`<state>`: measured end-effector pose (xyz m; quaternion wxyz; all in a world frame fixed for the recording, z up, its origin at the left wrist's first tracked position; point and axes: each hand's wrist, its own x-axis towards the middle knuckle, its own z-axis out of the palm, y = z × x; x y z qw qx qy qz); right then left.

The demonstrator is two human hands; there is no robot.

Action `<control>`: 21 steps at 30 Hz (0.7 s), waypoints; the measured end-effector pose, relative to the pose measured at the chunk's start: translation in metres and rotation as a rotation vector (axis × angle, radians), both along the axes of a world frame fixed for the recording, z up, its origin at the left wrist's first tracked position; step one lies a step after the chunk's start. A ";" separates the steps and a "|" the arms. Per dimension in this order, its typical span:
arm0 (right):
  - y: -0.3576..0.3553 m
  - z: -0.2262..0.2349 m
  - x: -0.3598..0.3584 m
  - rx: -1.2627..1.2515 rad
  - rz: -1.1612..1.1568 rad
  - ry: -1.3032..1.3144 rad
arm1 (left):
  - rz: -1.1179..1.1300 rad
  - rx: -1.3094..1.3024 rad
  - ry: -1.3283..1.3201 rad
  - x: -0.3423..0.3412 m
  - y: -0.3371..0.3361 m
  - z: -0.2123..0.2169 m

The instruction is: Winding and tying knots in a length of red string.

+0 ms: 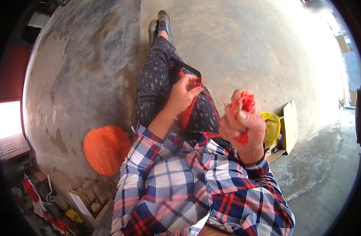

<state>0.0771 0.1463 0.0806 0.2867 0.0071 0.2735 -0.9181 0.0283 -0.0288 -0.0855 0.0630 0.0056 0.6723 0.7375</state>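
My left hand [183,93] is over my lap, with thumb and forefinger pinched on a looped piece of red cord [199,82]. Strands of the cord run down from that pinch across my dark patterned trousers. At chest height on the right, my right hand [243,124] is closed round a bunched hank of red cord [248,102]. Loops of it stick out above and below the fist, which is slightly blurred. Just beyond the left hand, a black bar [188,67] lies across my legs with red strands beside it. What it belongs to is partly hidden.
An orange rounded bundle [107,150] rests on the concrete floor to my left. Close on my right stands an open cardboard box [290,128] with a yellow bag [271,129]. A wooden frame [92,196] and assorted red and yellow items lie at the lower left.
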 end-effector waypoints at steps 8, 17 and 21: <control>-0.021 0.019 0.035 -0.270 0.386 -0.145 | -0.023 -0.104 -0.025 -0.002 0.002 -0.005; 0.018 -0.031 -0.050 0.711 -0.005 0.787 | 0.198 0.374 -0.304 -0.005 -0.018 0.061; -0.001 -0.110 -0.087 1.465 -0.036 1.197 | 0.163 0.149 -0.513 -0.022 -0.021 0.031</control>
